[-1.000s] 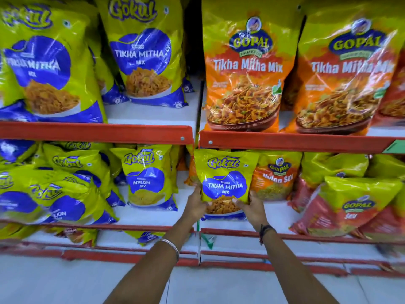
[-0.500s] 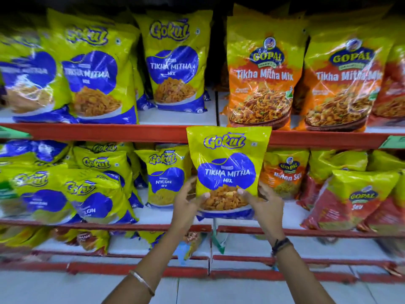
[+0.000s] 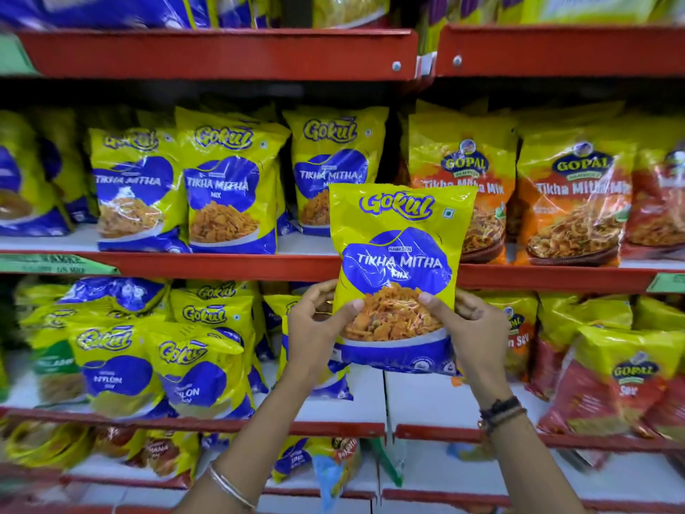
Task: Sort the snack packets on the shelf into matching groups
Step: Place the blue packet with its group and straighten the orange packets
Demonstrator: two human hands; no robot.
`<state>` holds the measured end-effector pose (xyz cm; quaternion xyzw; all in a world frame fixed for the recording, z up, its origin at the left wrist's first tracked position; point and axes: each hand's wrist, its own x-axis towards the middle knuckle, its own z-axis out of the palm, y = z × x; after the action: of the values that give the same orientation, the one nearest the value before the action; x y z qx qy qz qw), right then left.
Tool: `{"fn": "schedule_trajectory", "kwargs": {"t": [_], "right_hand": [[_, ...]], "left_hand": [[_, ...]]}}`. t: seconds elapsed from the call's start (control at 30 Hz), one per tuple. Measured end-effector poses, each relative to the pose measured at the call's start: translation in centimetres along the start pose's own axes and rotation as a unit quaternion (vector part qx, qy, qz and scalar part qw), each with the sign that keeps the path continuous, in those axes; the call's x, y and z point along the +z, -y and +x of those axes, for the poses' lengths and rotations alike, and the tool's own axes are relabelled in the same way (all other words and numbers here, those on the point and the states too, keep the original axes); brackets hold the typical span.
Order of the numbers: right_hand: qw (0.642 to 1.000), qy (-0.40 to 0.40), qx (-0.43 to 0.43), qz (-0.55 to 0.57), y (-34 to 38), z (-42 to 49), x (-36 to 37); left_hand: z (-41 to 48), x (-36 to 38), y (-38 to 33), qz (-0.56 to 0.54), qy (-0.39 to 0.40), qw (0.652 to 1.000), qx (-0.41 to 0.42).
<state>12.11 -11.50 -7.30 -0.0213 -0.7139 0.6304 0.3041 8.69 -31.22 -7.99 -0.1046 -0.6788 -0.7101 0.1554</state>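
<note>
Shop shelves (image 3: 222, 263) now face a yellow packet (image 3: 398, 261) lifted from the lower row, both hands (image 3: 315, 328) gripping its bottom corners, level with its matching group (image 3: 230, 187).

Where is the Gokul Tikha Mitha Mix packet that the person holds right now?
The held Gokul packet is mid-frame, gripped low by the left hand and right hand, overlapping the red shelf edge and a Gopal packet.

Both arms reached forward and up. The left hand (image 3: 315, 328) and right hand (image 3: 469, 328) were raised, thumbs forward, fingers curled.
</note>
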Motion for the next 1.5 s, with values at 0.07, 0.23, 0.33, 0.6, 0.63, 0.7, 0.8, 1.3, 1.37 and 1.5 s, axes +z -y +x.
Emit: {"fn": "schedule_trajectory", "kwargs": {"t": [0.07, 0.23, 0.33, 0.6, 0.63, 0.7, 0.8, 1.3, 1.37, 1.5], "right_hand": [[1.0, -0.002, -0.004, -0.001, 0.2, -0.1, 0.3], [1.0, 0.009, -0.021, 0.018, 1.4, 1.2, 1.7], [0.998, 0.028, -0.045, 0.041, 2.7, 3.8, 3.3], [0.994, 0.063, -0.085, 0.018, 3.5, 11.6, 9.6], [0.994, 0.067, -0.081, 0.014, 3.1, 12.1, 10.0], [0.995, 0.075, -0.063, 0.005, 1.9, 13.0, 10.9], [0.997, 0.069, -0.033, -0.024, 0.1, 13.4, 11.6], [0.995, -0.05, -0.08, -0.004, 5.0, 20.4, 14.2], [0.995, -0.052, -0.085, -0.021, 5.6, 22.0, 14.6], [0.991, -0.078, -0.057, -0.089, 6.4, 24.3, 14.7]], "left_hand": [[-0.1, -0.3, -0.1, -0.001, -0.005, 1.0, 0.003], [1.6, -1.0, -1.2, -0.001, -0.002, 0.999, 0.038], [4.5, -1.4, -2.3, 0.007, -0.011, 0.997, 0.075], [13.5, -2.1, -2.9, 0.101, -0.05, 0.984, 0.134], [14.1, -2.1, -2.5, 0.106, -0.045, 0.985, 0.126], [15.1, -2.1, -1.6, 0.116, -0.034, 0.988, 0.098], [16.1, -2.4, 0.1, 0.143, -0.018, 0.988, 0.063], [23.9, -1.8, -5.2, 0.087, -0.062, 0.994, 0.035], [25.0, -1.4, -5.3, 0.091, -0.105, 0.989, 0.051], [26.7, -1.6, -5.4, 0.128, -0.155, 0.977, 0.065]]}}
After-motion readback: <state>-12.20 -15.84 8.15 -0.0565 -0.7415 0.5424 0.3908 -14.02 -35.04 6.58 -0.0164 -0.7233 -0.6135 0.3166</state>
